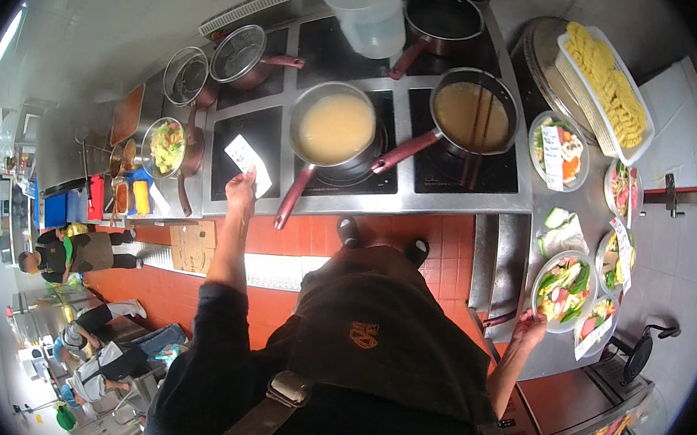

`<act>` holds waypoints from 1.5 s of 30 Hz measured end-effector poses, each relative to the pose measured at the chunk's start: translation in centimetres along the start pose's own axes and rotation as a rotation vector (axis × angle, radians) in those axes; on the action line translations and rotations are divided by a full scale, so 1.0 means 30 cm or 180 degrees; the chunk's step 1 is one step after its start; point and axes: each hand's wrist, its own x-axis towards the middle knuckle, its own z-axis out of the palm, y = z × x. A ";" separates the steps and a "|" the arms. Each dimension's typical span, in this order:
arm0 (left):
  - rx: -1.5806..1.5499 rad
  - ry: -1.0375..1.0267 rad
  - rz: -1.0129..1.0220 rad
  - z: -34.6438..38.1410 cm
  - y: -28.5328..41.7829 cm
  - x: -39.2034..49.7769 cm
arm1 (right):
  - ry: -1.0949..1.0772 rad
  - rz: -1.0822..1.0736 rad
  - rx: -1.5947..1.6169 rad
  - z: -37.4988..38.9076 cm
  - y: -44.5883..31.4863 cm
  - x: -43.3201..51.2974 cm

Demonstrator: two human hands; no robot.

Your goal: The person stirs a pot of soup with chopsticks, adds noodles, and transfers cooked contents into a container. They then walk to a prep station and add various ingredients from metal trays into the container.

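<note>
Between the fingers of my left hand [241, 191] is a white paper slip [250, 160] bearing writing, held over the front left induction hob. At the steel counter on the right, my right hand [529, 330] grips the near rim of a clear bowl [566, 289] of sliced vegetables and leafy greens. A pan of pale, cloudy broth [336, 129] sits on the hob just right of the slip. Beside it stands a pot of browner broth [472, 116] with a pair of chopsticks laid across it.
Several more food bowls, some with slips such as this bowl [558, 152], line the right counter. Above them rests a white basket of yellow noodles [609, 85]. A plastic jug [369, 17] and a dark pot [445, 18] stand behind. Co-workers [81, 256] are at left.
</note>
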 end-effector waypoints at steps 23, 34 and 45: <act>-0.0979 -0.2800 -0.1252 0.272 0.297 -0.274 | -0.3936 0.1145 -0.2833 1.368 0.458 -0.922; -0.0929 -0.1638 -0.0709 0.243 0.244 -0.149 | -0.2871 -0.5475 -0.7027 1.576 0.159 -0.296; -0.0948 -0.1708 -0.0577 0.312 0.236 -0.061 | -0.3785 -0.4958 -0.3237 1.611 0.003 -0.626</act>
